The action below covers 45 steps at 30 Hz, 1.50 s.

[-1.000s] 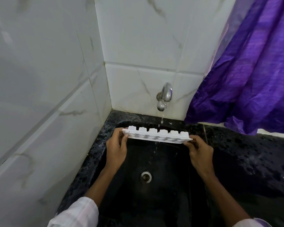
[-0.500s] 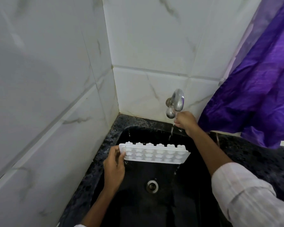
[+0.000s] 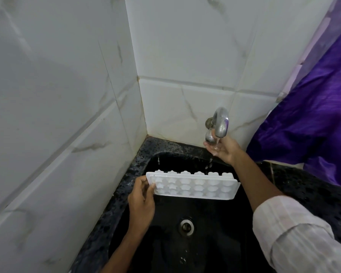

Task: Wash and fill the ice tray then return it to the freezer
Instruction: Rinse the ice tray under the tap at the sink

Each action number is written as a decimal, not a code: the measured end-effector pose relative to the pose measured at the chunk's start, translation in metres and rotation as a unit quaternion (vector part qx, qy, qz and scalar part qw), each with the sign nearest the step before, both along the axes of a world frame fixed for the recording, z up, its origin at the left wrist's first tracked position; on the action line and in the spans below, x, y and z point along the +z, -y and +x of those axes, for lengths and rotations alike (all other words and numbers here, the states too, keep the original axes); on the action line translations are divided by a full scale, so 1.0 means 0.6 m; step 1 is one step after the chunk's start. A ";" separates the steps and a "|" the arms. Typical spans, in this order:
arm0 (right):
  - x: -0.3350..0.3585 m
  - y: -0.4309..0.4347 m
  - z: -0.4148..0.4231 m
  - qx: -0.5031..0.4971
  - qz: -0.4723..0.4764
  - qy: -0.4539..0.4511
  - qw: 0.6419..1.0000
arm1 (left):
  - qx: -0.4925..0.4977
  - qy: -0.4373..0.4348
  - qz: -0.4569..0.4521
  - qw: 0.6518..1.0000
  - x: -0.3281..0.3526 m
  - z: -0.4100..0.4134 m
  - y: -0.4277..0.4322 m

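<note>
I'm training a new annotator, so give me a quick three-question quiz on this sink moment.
1. Which hand holds the ice tray? A left, B right, C both.
2. True or false: water from the tap falls on the right hand.
3. Fill in: the tray is held above the black ___.
Key: 1 A, the left hand grips its end. 2 True. 3 sink.

ice tray (image 3: 195,187) corner hidden under left hand (image 3: 141,201).
</note>
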State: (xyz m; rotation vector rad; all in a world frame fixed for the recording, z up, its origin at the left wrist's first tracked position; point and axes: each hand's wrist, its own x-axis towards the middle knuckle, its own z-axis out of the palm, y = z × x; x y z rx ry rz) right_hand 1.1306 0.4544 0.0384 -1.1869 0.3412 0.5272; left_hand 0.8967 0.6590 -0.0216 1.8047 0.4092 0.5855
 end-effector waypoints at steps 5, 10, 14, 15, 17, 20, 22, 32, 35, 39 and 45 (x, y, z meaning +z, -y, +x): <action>-0.005 0.076 -0.134 0.076 -0.101 0.077 0.989 | -0.012 -0.007 0.002 1.000 0.017 0.005 0.008; -0.002 0.138 -0.303 -0.041 -0.082 0.165 0.982 | 0.001 -0.040 -0.009 0.999 0.010 0.016 0.013; -0.031 0.142 -0.350 -0.099 -0.224 0.230 0.942 | -0.007 -0.055 -0.019 0.998 0.015 0.021 0.036; -0.040 0.148 -0.349 -0.109 -0.255 0.240 0.930 | -0.019 -0.055 -0.011 0.998 0.021 0.023 0.041; -0.048 0.162 -0.341 -0.123 -0.314 0.264 0.904 | -0.047 -0.047 0.021 0.998 0.035 0.025 0.047; -0.035 0.176 -0.338 -0.162 -0.361 0.349 0.849 | -0.065 0.006 0.099 0.993 0.059 0.025 0.044; -0.031 0.187 -0.344 -0.167 -0.381 0.406 0.814 | -0.081 0.026 0.161 0.983 0.068 0.027 0.035; -0.051 0.197 -0.366 -0.133 -0.419 0.470 0.766 | -0.079 0.040 0.275 0.957 0.063 0.012 0.022; -0.057 0.199 -0.361 -0.084 -0.438 0.449 0.775 | -0.074 0.031 0.253 0.964 0.065 0.006 0.030; -0.049 0.199 -0.372 -0.130 -0.414 0.465 0.771 | -0.071 0.046 0.240 0.967 0.059 -0.005 0.032; -0.047 0.202 -0.387 -0.105 -0.437 0.481 0.753 | -0.079 0.033 0.251 0.964 0.046 -0.027 0.033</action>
